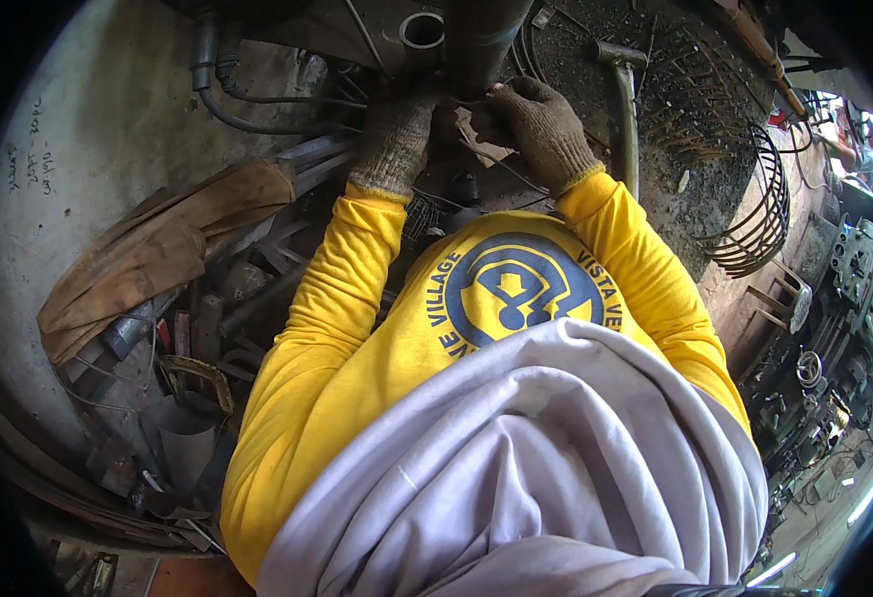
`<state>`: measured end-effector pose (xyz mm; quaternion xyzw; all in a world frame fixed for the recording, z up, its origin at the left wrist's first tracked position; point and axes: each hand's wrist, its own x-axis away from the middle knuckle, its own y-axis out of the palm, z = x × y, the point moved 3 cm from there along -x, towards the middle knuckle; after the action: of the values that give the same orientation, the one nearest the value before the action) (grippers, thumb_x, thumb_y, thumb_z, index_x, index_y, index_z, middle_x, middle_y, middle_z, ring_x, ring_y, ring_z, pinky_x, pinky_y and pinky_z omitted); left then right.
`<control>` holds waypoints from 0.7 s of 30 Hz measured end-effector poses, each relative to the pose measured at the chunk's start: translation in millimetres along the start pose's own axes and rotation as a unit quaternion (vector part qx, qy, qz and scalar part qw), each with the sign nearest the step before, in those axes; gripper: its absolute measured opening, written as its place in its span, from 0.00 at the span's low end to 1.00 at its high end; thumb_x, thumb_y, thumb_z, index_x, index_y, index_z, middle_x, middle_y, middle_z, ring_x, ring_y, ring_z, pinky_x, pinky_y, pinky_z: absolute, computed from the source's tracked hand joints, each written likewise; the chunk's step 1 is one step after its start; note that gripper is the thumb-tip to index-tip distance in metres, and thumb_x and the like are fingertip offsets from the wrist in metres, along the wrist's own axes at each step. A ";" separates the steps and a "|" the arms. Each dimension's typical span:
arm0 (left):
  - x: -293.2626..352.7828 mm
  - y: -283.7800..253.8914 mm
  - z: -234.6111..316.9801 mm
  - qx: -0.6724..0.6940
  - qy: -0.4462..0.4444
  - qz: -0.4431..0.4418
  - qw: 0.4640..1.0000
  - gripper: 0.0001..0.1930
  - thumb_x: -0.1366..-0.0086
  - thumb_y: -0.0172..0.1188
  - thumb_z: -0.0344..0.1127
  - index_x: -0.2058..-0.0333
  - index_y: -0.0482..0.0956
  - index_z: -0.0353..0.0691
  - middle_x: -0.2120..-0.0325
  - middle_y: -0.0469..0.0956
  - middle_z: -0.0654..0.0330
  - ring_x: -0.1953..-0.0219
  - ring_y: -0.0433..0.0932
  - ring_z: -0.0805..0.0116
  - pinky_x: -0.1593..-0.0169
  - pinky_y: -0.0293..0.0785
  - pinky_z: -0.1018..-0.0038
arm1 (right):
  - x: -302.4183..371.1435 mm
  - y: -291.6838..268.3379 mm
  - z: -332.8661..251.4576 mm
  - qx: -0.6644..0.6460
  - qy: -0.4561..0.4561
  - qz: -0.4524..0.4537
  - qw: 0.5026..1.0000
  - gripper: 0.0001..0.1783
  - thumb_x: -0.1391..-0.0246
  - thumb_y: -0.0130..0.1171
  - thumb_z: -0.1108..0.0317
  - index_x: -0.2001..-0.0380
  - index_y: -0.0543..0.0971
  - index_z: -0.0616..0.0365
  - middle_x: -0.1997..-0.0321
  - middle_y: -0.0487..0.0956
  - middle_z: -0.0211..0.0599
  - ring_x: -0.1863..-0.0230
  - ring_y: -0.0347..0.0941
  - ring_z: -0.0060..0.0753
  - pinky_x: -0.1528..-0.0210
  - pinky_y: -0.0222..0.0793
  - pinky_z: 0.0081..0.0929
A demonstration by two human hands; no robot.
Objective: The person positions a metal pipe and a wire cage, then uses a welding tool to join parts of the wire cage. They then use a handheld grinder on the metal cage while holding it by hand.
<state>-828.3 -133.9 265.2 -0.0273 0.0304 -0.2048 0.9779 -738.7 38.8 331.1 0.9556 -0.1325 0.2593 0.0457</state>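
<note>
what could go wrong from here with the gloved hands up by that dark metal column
The left hand is close to a black cable and might snag it. A hammer-like tool beside the right hand could get bumped. The loose pale cloth draped over the yellow shirt may catch on something if the person leans in.
</note>
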 end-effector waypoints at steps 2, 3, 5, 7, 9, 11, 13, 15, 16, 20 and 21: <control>1.0 0.9 4.8 -0.021 0.020 0.001 1.000 0.14 0.38 0.64 0.34 0.55 0.82 0.38 0.59 0.81 0.63 0.59 0.78 0.73 0.53 0.74 0.75 | 0.2 0.4 -0.7 0.016 0.001 0.009 1.000 0.15 0.35 0.56 0.64 0.55 0.79 0.65 0.60 0.84 0.38 0.62 0.82 0.26 0.59 0.79 0.20; 2.0 3.3 4.3 0.011 0.015 0.010 1.000 0.14 0.38 0.64 0.34 0.55 0.82 0.38 0.59 0.81 0.63 0.59 0.78 0.73 0.53 0.74 0.75 | -0.3 0.5 -0.2 0.017 0.000 0.007 1.000 0.15 0.35 0.56 0.63 0.55 0.79 0.65 0.60 0.84 0.38 0.62 0.82 0.26 0.59 0.79 0.20; 3.1 4.2 4.0 0.047 -0.005 0.016 0.999 0.13 0.37 0.63 0.34 0.55 0.82 0.38 0.59 0.81 0.63 0.59 0.78 0.73 0.53 0.74 0.75 | -2.6 -1.3 3.2 0.016 -0.001 0.001 1.000 0.15 0.35 0.56 0.63 0.54 0.78 0.65 0.60 0.84 0.39 0.63 0.82 0.26 0.59 0.79 0.21; 4.4 2.0 2.9 0.040 -0.022 0.010 0.999 0.13 0.36 0.62 0.35 0.55 0.82 0.38 0.59 0.81 0.63 0.60 0.78 0.73 0.54 0.74 0.75 | -5.6 -1.2 6.5 -0.014 0.002 -0.013 1.000 0.15 0.35 0.56 0.63 0.54 0.78 0.64 0.60 0.84 0.39 0.62 0.82 0.26 0.60 0.80 0.21; 5.3 0.8 0.4 -0.001 -0.011 0.002 1.000 0.13 0.35 0.61 0.36 0.55 0.82 0.38 0.59 0.81 0.63 0.60 0.78 0.73 0.53 0.73 0.75 | -8.1 -2.1 10.1 -0.017 -0.006 -0.016 1.000 0.15 0.35 0.56 0.63 0.53 0.78 0.65 0.60 0.84 0.39 0.62 0.82 0.27 0.60 0.80 0.22; 5.0 1.0 7.7 -0.067 0.023 -0.014 0.997 0.13 0.34 0.59 0.37 0.54 0.82 0.38 0.59 0.81 0.62 0.59 0.78 0.73 0.52 0.73 0.74 | -10.0 -3.7 11.1 -0.008 -0.019 -0.012 1.000 0.15 0.35 0.56 0.64 0.53 0.77 0.65 0.60 0.84 0.40 0.62 0.83 0.27 0.60 0.80 0.22; 7.4 0.5 17.3 -0.122 0.052 -0.031 0.991 0.14 0.33 0.57 0.39 0.54 0.82 0.38 0.58 0.82 0.62 0.59 0.78 0.72 0.51 0.73 0.74 | -6.7 -2.4 7.1 -0.029 -0.013 -0.017 0.999 0.15 0.35 0.56 0.65 0.53 0.77 0.66 0.60 0.84 0.40 0.62 0.83 0.28 0.60 0.80 0.22; 8.2 1.0 22.1 -0.142 0.057 -0.033 0.988 0.14 0.32 0.55 0.40 0.53 0.82 0.39 0.57 0.82 0.61 0.58 0.78 0.71 0.50 0.73 0.73 | -4.8 -1.3 2.6 -0.024 -0.009 -0.020 0.999 0.15 0.35 0.56 0.66 0.53 0.77 0.67 0.60 0.84 0.41 0.62 0.83 0.28 0.59 0.80 0.22; 8.6 1.9 25.7 -0.159 0.058 -0.036 0.985 0.14 0.33 0.55 0.38 0.53 0.81 0.40 0.56 0.81 0.60 0.57 0.78 0.68 0.49 0.73 0.71 | -4.7 -2.1 1.0 -0.001 -0.012 -0.016 1.000 0.15 0.35 0.56 0.66 0.53 0.77 0.67 0.60 0.84 0.41 0.62 0.83 0.28 0.59 0.80 0.22; 10.9 5.0 44.8 -0.267 0.097 -0.058 0.957 0.15 0.36 0.54 0.30 0.52 0.80 0.44 0.54 0.80 0.53 0.51 0.79 0.54 0.46 0.74 0.64 | -3.0 -1.0 2.2 -0.039 0.013 -0.010 0.999 0.15 0.35 0.56 0.66 0.53 0.77 0.67 0.60 0.84 0.41 0.61 0.83 0.28 0.57 0.80 0.22; 11.5 3.8 47.0 -0.289 0.126 -0.064 0.947 0.14 0.35 0.53 0.31 0.52 0.80 0.44 0.54 0.80 0.53 0.52 0.79 0.54 0.46 0.74 0.64 | -1.5 -0.4 1.0 -0.041 0.016 -0.010 0.999 0.15 0.35 0.56 0.66 0.53 0.77 0.67 0.60 0.84 0.41 0.61 0.83 0.28 0.57 0.80 0.22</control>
<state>-812.9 -133.0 311.3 -0.2844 0.2097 -0.2511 0.9012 -739.4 39.3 329.5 0.9500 -0.1326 0.2681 0.0897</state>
